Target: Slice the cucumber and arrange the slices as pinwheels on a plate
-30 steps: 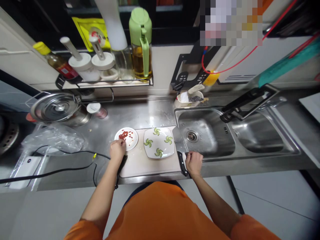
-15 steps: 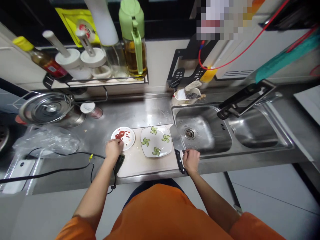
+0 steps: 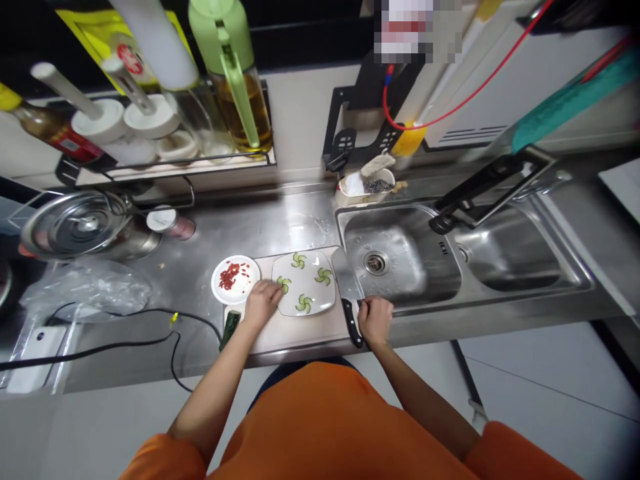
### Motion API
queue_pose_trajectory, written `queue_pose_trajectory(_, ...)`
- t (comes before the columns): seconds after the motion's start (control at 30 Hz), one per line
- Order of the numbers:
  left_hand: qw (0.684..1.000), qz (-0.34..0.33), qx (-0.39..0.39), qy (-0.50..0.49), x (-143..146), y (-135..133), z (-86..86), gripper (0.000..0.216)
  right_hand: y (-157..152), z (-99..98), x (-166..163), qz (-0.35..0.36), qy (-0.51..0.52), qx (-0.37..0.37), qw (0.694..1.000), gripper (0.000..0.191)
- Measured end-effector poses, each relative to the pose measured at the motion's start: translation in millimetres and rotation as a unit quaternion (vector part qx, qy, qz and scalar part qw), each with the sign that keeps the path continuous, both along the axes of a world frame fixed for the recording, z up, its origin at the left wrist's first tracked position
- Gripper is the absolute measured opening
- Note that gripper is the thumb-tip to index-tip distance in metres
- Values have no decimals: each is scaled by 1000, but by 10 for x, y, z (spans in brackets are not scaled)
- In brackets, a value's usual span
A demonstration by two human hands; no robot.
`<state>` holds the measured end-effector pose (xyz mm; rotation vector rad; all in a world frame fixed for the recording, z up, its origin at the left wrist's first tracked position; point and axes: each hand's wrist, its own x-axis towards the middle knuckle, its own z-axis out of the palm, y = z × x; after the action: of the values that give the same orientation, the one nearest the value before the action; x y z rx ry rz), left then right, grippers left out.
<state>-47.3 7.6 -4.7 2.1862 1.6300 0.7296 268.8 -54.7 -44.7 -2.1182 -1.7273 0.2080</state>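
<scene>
My left hand point(image 3: 263, 301) is over the left edge of a white square plate point(image 3: 313, 283), fingers pinched at one of the sliced-cucumber pinwheels point(image 3: 283, 285). Anything between the fingertips is too small to make out. Several such green pinwheels lie on the plate, which rests on a cutting board point(image 3: 295, 337). Left of it stands a small round white plate point(image 3: 245, 297) with red goji berries point(image 3: 231, 276). By my left wrist lies a dark green cucumber piece point(image 3: 231, 327). My right hand point(image 3: 376, 321) is curled closed beside the black handle of a kitchen knife point(image 3: 352, 323); its inside is hidden.
To the right is a double steel sink point(image 3: 400, 260) with a black faucet point(image 3: 480, 193). A seasoning rack point(image 3: 200, 163) holds bottles and jars above the counter. Leftward are a lidded pot point(image 3: 83, 223), a plastic bag point(image 3: 85, 287) and a black cable point(image 3: 120, 341).
My left hand has moved right, from the goji berry plate to the left pinwheel on the square plate. My right hand stays by the knife. The camera view has shifted slightly.
</scene>
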Motion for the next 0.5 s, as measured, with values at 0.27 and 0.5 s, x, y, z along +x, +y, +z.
queue_pose_trajectory(0.27,999,-25,-32,16,-28,107,-145,22,-6,-11,20,9,8,9,1000,13)
queue_pose_trajectory(0.5,998,-36,-42,2,-48,119,-127,22,-10,-38,28,6,9,4,1000,14)
